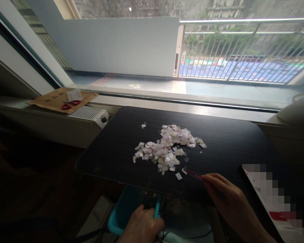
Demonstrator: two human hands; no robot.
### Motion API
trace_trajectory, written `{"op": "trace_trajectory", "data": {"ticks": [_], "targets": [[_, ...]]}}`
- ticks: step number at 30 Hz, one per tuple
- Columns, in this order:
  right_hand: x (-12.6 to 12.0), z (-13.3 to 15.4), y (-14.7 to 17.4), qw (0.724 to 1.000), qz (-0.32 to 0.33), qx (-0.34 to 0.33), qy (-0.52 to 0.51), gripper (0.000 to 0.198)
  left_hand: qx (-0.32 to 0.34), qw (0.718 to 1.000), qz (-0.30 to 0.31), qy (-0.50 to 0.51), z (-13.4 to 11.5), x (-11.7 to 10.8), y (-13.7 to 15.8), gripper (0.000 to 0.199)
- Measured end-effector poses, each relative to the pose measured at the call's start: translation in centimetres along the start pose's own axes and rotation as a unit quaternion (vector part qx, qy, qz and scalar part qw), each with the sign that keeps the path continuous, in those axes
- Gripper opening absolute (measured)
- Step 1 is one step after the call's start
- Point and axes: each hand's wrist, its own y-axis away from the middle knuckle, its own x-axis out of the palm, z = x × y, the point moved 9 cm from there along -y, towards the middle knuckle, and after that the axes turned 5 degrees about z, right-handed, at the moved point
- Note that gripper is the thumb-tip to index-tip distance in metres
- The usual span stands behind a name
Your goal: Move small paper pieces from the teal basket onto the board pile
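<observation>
A loose pile of small pale paper scraps (177, 136) is spread over the middle of the black table (106, 145). My right hand (226, 190), closed at the table's near edge, pinches a thin reddish strip (194, 174). The strip's tip touches or nearly touches a small scrap below the pile; a single scrap (178, 176) lies just left of it. Under the table edge, my left hand (144, 221) is closed around the rim of a teal plastic bin (118, 216). The bin's inside is dark, and its contents are hard to make out.
Red-handled scissors (71, 104) rest on a brown envelope (49, 99) on the left sill, beside a white radiator (90, 114). A partly pixelated flat object (258, 189) occupies the table's right side. Behind the table stands a window ledge (192, 109). Dark cables (192, 236) run below.
</observation>
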Motion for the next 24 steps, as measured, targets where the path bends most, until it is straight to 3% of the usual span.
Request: {"op": "trace_trajectory", "data": {"ticks": [4,9,14,24], "targets": [[0.0,0.1,0.8,1.0,0.014,-0.011,-0.015,0.017,0.001,1.0,0.003,0.013,-0.1,0.0,0.2,0.011],[-0.4,-0.5,1.0,1.0,-0.013,0.0,-0.003,0.016,-0.005,1.0,0.003,0.02,-0.2,-0.4,0.1,0.007],[0.5,-0.4,0.8,1.0,0.027,-0.003,-0.016,0.016,0.0,1.0,-0.011,0.015,-0.3,-0.4,0.2,0.008],[-0.4,-1.7,0.2,1.0,-0.02,0.024,0.0,0.016,-0.004,0.999,0.004,0.035,-0.3,-0.5,0.5,0.006]]}}
